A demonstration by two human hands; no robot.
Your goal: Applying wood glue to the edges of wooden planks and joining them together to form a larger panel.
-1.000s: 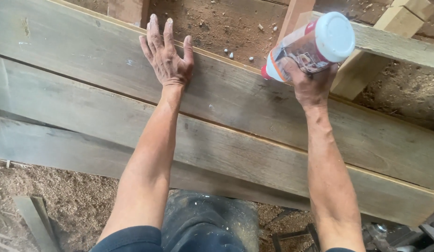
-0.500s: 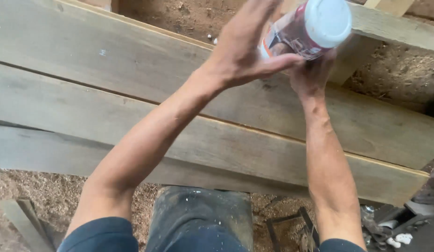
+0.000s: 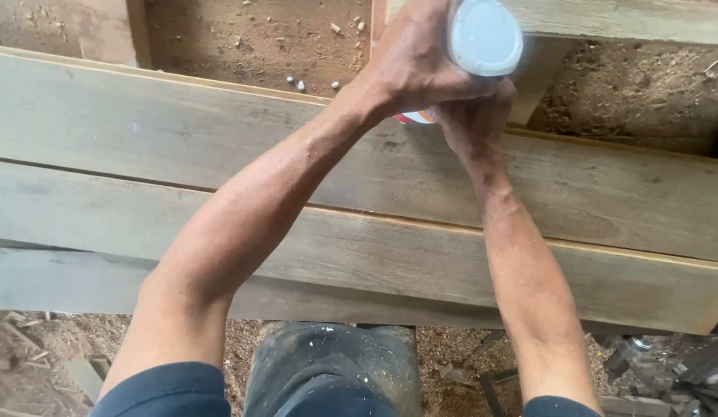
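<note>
A plastic bottle with a white flat end (image 3: 485,36) and a red-and-white label is held over the far edge of the weathered wooden planks (image 3: 220,154). My left hand (image 3: 411,66) wraps around its body from the left. My right hand (image 3: 473,116) grips it from below. Most of the bottle's body is hidden by the two hands. Both forearms reach out over the planks.
Several grey planks lie side by side across the view. Beyond them is bare dirt (image 3: 251,38) with small white pebbles and a wooden post. A dark paint-speckled stand (image 3: 332,371) sits below, with sawdust on the ground and metal tools (image 3: 668,363) at lower right.
My left hand has left the plank and moved right to clasp the bottle. The bottle has stayed in my right hand, now gripped by both.
</note>
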